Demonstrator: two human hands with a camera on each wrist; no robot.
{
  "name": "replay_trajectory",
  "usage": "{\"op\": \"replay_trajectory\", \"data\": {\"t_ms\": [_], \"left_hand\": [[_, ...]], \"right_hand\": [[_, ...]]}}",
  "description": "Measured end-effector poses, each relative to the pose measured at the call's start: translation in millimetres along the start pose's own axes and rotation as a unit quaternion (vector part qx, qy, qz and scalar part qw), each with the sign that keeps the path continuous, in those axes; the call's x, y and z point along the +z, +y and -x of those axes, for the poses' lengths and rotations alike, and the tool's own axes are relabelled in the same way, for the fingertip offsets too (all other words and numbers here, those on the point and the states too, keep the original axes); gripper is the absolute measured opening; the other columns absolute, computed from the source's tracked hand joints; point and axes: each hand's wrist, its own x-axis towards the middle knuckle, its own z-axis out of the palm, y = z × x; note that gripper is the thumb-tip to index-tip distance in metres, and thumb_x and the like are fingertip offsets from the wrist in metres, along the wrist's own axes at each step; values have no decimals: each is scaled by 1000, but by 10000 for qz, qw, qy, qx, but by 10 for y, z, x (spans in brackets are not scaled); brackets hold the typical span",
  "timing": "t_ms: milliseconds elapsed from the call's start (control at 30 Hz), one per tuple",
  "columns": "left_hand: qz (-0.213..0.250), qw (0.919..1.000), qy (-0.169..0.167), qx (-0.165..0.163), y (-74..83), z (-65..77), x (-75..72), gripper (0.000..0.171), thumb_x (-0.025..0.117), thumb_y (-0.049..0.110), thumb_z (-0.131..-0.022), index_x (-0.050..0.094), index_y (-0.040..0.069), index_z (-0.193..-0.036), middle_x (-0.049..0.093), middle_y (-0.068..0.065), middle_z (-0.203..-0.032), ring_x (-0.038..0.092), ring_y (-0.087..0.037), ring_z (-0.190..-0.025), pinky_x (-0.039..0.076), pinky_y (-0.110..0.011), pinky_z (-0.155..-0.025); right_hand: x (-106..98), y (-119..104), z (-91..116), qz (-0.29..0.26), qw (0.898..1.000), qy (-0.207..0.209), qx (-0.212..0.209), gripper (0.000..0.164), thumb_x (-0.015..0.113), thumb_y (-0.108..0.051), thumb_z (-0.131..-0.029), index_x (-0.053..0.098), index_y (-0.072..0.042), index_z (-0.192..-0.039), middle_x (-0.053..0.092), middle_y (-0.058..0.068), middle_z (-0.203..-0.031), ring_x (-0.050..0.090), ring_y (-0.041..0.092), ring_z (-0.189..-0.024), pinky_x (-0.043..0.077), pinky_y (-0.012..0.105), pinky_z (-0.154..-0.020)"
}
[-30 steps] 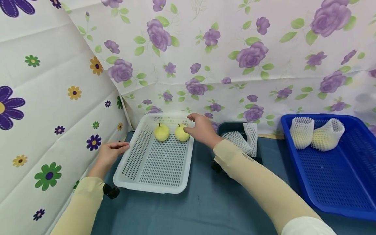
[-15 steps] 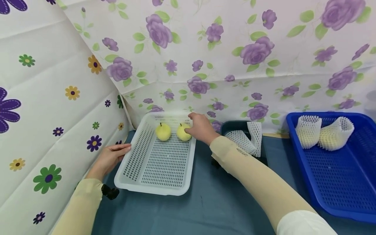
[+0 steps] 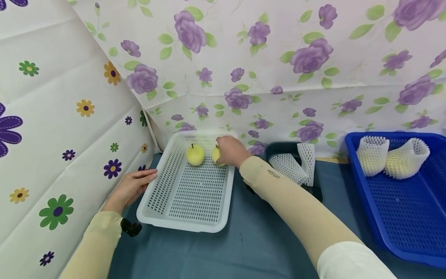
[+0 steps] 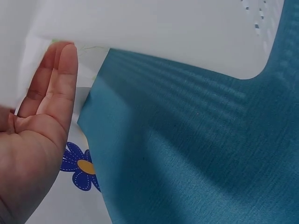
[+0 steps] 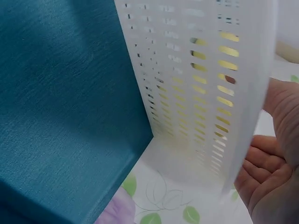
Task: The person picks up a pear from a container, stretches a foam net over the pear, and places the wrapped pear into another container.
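Two round yellow pears sit at the far end of the white perforated basket (image 3: 195,226). The left pear (image 3: 195,155) is fully visible; the right pear (image 3: 216,154) is partly hidden by my right hand (image 3: 232,151). That hand reaches over the basket's right rim, thumb and index finger on either side of the right pear, gripping it. In the right wrist view, yellow shows through the slots of the basket wall (image 5: 187,84). My left hand (image 3: 130,188) rests against the left rim, its fingers straight and together, as the left wrist view also shows.
A dark green bin (image 3: 278,148) holding white foam net sleeves (image 3: 289,166) stands right of the white basket. Farther right, a blue basket (image 3: 407,217) holds two net-wrapped fruits (image 3: 373,157). Flowered sheets (image 3: 265,77) rise behind and at left of the blue-green tabletop (image 3: 244,248).
My right hand has moved left over the rim, closing its thumb and fingers about the right pear. My left hand has come up against the left rim. The head view has shifted slightly.
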Motion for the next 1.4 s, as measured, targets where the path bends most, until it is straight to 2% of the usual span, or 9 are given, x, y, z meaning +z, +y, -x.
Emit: {"op": "replay_trajectory", "data": {"t_ms": [100,233,433,733,900,1033,1133,1267,1400], "left_hand": [[35,10000,-5,8,11,-5,21,48,69,27,-84,58,13,-128,70,6,-107,68,-19,-99,56,-35,-81],[12,10000,16,4,18,-12,51,48,70,27,-84,59,13,-128,70,5,-107,68,-19,-98,56,-36,-82],[-35,9999,107,-20,12,-10,80,49,71,29,-83,59,13,-128,70,7,-105,69,-18,-96,56,-36,-81],[-42,9998,200,-45,20,7,97,51,71,31,-83,58,14,-129,71,9,-102,69,-17,-95,56,-35,-80],[-69,9997,216,-3,15,10,107,51,70,31,-83,57,14,-130,71,9,-104,68,-21,-100,55,-37,-83],[-40,9998,198,26,-6,4,102,52,70,31,-83,57,13,-130,70,7,-107,67,-20,-100,56,-36,-82],[-14,9998,192,31,-17,6,101,52,70,31,-83,57,13,-130,70,6,-108,68,-20,-99,56,-35,-82],[-25,9998,202,48,-18,23,91,53,70,31,-84,56,12,-131,70,5,-108,67,-21,-100,56,-35,-82],[-36,9997,249,40,-22,35,48,52,69,31,-84,56,12,-131,70,6,-107,68,-21,-99,56,-34,-81]], "right_hand": [[30,-4,-10,419,9991,-16,-94,48,82,-29,-67,61,-11,-107,61,0,-89,54,17,-79,47,31,-67],[72,-3,-10,606,9982,-1,-45,43,81,-29,-68,60,-13,-102,59,-2,-84,52,15,-75,46,29,-64],[157,9,-37,715,9974,-70,-67,43,80,-31,-68,63,-15,-105,61,-3,-89,53,14,-77,47,29,-66],[227,-41,-58,1229,9910,-434,-319,65,80,-30,-67,57,-21,-127,65,0,-111,60,17,-97,52,35,-83],[218,-88,-32,1229,9897,-594,-426,65,81,-28,-68,56,-21,-127,64,0,-109,59,16,-93,50,34,-85],[246,-75,-43,1095,9911,-588,-477,63,81,-28,-68,56,-20,-126,63,-2,-105,56,15,-88,50,33,-82],[275,-34,-74,687,9954,-364,-552,65,82,-29,-66,56,-20,-125,63,-2,-104,56,15,-88,49,33,-81],[251,9,-100,-244,9979,38,-595,68,81,-31,-63,56,-19,-125,62,-3,-108,56,14,-90,49,32,-78],[153,10,-77,-1199,9906,222,-618,70,81,-30,-64,54,-18,-128,61,-3,-111,55,13,-89,50,30,-73]]}}
